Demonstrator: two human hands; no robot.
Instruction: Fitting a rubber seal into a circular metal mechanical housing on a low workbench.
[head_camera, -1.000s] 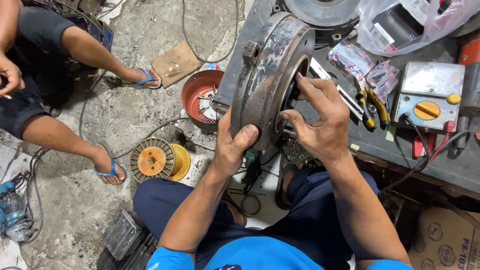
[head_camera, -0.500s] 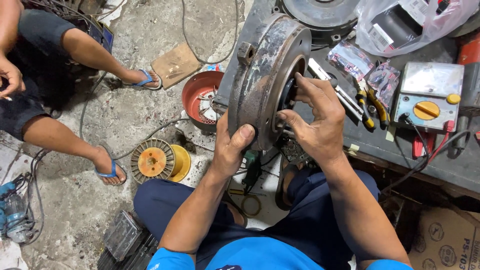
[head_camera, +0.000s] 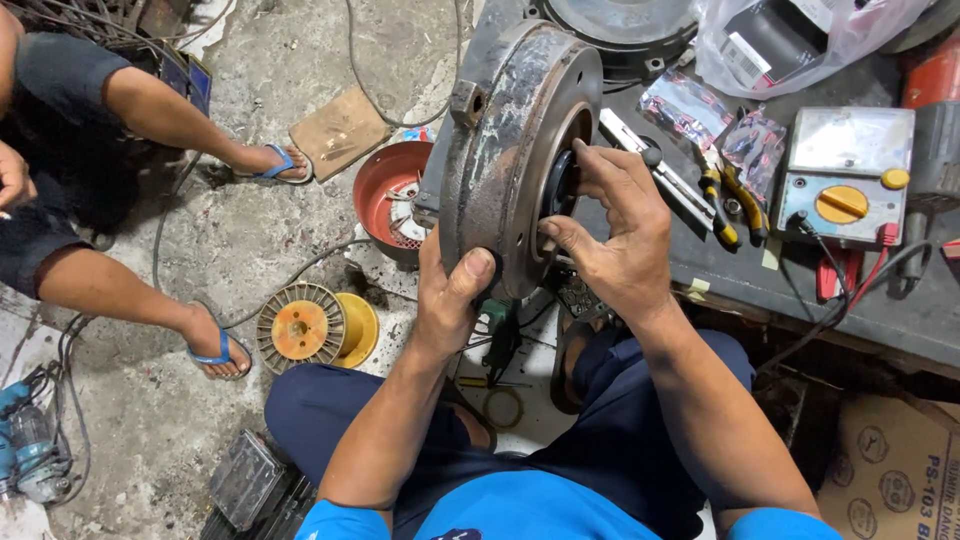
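The rusty motor end cover (head_camera: 510, 150) is steadied on edge at the counter (head_camera: 900, 310) rim, clamped by the left hand (head_camera: 450, 290). The right hand (head_camera: 615, 235) is pinched on the dark bearing (head_camera: 560, 185) at its centre. Should the lower grip slacken, the cover could roll off and trap fingers.

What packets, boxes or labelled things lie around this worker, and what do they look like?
Clear plastic bag: bench top right, dark box with white labels inside.
Small clear packets: bench, beside the pliers, shiny, crumpled.
Cardboard box: lower right under the bench, brown with dark print.
Meter: bench right, grey face, yellow dial.

Rusty round motor end-cover (head_camera: 500, 150), upright
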